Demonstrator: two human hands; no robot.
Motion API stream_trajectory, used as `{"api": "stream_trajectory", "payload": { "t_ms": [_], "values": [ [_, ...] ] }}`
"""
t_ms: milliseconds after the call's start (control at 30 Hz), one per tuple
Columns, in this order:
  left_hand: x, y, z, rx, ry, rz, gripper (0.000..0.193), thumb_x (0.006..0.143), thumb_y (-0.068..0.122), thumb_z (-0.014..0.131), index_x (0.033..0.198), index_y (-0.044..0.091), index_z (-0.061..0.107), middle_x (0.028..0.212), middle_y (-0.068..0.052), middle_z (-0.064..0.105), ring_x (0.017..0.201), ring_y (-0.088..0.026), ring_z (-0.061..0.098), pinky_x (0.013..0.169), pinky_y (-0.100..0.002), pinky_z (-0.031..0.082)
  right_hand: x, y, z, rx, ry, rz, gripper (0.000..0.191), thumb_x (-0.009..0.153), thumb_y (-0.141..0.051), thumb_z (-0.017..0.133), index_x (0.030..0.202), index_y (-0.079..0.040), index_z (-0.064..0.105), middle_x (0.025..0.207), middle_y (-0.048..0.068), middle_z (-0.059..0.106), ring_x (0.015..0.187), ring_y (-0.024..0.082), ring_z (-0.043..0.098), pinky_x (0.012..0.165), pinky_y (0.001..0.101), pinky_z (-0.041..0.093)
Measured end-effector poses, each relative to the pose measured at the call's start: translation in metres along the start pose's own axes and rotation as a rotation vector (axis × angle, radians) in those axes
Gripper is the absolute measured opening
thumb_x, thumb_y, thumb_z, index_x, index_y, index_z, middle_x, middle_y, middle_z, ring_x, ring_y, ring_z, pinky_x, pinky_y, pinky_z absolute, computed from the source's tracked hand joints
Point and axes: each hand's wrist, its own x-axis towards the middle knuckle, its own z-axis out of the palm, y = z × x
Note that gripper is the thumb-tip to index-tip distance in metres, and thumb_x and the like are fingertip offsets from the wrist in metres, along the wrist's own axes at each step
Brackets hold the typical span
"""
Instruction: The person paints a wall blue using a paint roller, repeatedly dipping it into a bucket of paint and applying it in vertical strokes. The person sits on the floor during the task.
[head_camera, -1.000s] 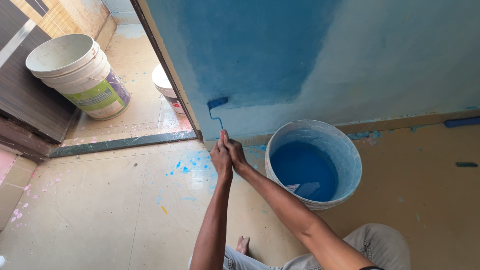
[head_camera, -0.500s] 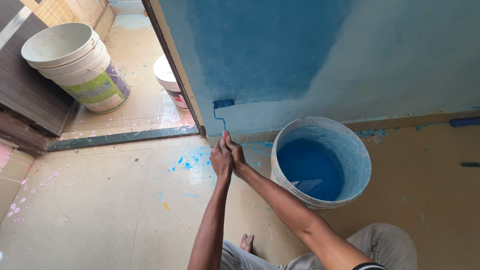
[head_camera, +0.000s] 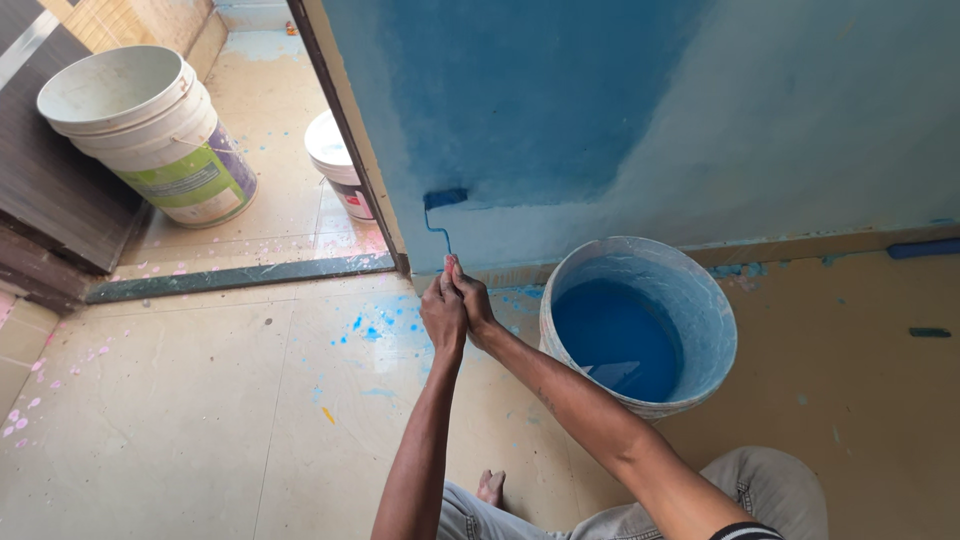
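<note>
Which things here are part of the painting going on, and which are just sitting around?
In use: small blue paint roller gripped by both hands, left and right; pale round bucket of blue paint; blue-painted wall.

Lying about: large white plastic bucket; smaller white bucket past the doorway.

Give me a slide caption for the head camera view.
Both hands, left hand and right hand, press a small paint roller to the wall beside a blue paint bucket.

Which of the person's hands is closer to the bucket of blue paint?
Right. The right hand grips the roller handle on the side toward the blue paint bucket; the left hand is clasped against it on the far side, farther from the bucket.
</note>
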Motion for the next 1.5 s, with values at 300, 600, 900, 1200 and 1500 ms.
{"api": "stream_trajectory", "payload": {
  "t_ms": [300,600,900,1200,1500],
  "values": [
    [0.005,0.002,0.000,0.094,-0.016,-0.002,0.043,0.104,0.038,0.046,0.115,0.009,0.076,0.098,-0.025,0.073,0.090,-0.043,0.072,0.076,-0.051,0.054,0.007,0.005,0.000,0.100,-0.005,-0.005,0.051,0.108,-0.044,0.045,0.148,-0.013,0.047,0.141,-0.001,0.051,0.128,0.013,0.049,0.109,0.0303,0.042],
    [0.002,0.005,-0.003,0.129,-0.007,0.067,0.043,0.103,0.039,0.047,0.116,0.009,0.075,0.097,-0.025,0.073,0.090,-0.041,0.071,0.078,-0.049,0.054,0.010,0.006,0.004,0.302,-0.071,-0.092,0.060,0.105,-0.042,0.045,0.156,-0.009,0.038,0.162,0.001,0.041,0.147,0.014,0.039,0.123,0.0297,0.030],
    [-0.007,-0.007,0.004,0.197,-0.028,0.079,0.045,0.103,0.040,0.046,0.121,0.010,0.074,0.104,-0.024,0.071,0.097,-0.043,0.067,0.082,-0.052,0.050,-0.005,0.013,-0.006,0.293,-0.018,0.023,0.060,0.103,-0.045,0.047,0.154,-0.014,0.041,0.153,-0.003,0.049,0.138,0.013,0.047,0.117,0.0300,0.036],
    [-0.001,0.004,0.014,0.185,-0.025,0.108,0.046,0.104,0.041,0.043,0.124,0.012,0.072,0.096,-0.022,0.068,0.088,-0.041,0.068,0.078,-0.052,0.052,0.010,0.004,-0.019,0.348,-0.107,-0.043,0.058,0.113,-0.046,0.048,0.155,-0.007,0.043,0.138,0.004,0.050,0.127,0.018,0.047,0.111,0.0351,0.037],
    [-0.012,-0.005,0.017,0.208,-0.043,0.082,0.046,0.103,0.041,0.043,0.122,0.012,0.073,0.097,-0.022,0.070,0.088,-0.039,0.069,0.078,-0.051,0.051,-0.002,0.006,-0.020,0.295,0.009,0.023,0.061,0.102,-0.047,0.048,0.155,-0.018,0.043,0.152,-0.005,0.050,0.137,0.013,0.047,0.116,0.0300,0.036]
  ]
}}
